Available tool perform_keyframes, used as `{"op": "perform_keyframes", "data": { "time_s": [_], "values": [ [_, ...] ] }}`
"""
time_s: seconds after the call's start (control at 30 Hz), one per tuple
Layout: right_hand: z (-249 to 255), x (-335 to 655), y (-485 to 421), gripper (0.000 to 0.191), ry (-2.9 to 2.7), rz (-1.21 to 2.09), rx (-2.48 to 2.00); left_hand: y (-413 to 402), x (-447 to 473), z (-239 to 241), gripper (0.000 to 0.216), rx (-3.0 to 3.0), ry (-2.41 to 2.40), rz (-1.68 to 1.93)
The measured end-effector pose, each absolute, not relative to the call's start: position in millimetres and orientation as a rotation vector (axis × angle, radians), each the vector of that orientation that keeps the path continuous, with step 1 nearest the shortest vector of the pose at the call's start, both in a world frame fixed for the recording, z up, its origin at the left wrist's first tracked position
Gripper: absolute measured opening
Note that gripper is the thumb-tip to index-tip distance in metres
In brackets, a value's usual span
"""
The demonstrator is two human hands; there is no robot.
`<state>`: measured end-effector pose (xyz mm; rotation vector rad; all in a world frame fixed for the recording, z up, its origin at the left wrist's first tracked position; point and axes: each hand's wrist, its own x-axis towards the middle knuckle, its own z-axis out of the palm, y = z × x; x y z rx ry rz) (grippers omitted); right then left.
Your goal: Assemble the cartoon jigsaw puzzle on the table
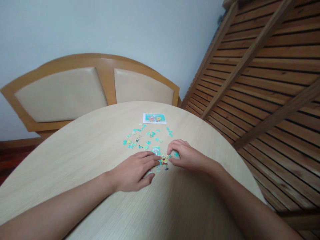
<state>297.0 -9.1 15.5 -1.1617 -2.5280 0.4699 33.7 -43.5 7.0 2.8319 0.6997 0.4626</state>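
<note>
**One puzzle patch [163, 161] between my left hand [137, 168] and my right hand [186, 156]**

The patch lies a little below the centre of the frame, flat on the pale table [82, 146], with a yellow figure on its right part. My left hand comes in from the lower left, palm down with the fingers stretched out; it grasps nothing, and its fingertips rest on the patch's left part, covering some of it. My right hand reaches in from the lower right, thumb and forefinger curved toward each other at the patch's right edge. I cannot tell whether a piece is caught between them.

Loose teal and yellow pieces [125, 142] are scattered above and to the left of the patch, near my left hand but apart from it. Above them, in the upper middle of the table, lies a picture card [154, 118]. A padded backrest [62, 93] stands behind the table at the left, and wooden slats [270, 76] fill the right of the frame.
</note>
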Motion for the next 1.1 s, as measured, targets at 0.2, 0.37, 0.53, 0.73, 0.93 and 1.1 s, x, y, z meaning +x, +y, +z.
{"op": "perform_keyframes", "data": {
  "time_s": [0.2, 0.37, 0.53, 0.73, 0.93, 1.1],
  "values": [
    [10, 295, -7, 0.010, -2.515, 0.461, -1.136, -43, 34, 8, 0.043, 2.828, 0.678, 0.441],
    [10, 292, -7, 0.010, -2.492, 0.483, -1.136, -44, 33, 8, 0.042, 2.817, 0.673, 0.471],
    [13, 294, -7, 0.010, -2.480, 0.503, -1.141, -43, 32, 8, 0.043, 2.817, 0.675, 0.462],
    [18, 292, -7, 0.015, -2.357, 0.724, -1.081, -43, 33, 6, 0.041, 2.810, 0.666, 0.490],
    [13, 280, -12, 0.021, -1.991, 1.056, -1.152, -43, 34, 5, 0.037, 2.696, 0.705, 0.599],
    [13, 268, -16, 0.027, -1.898, 1.169, -1.153, -40, 35, 2, 0.024, 2.501, 0.870, 0.760]
  ]
}}
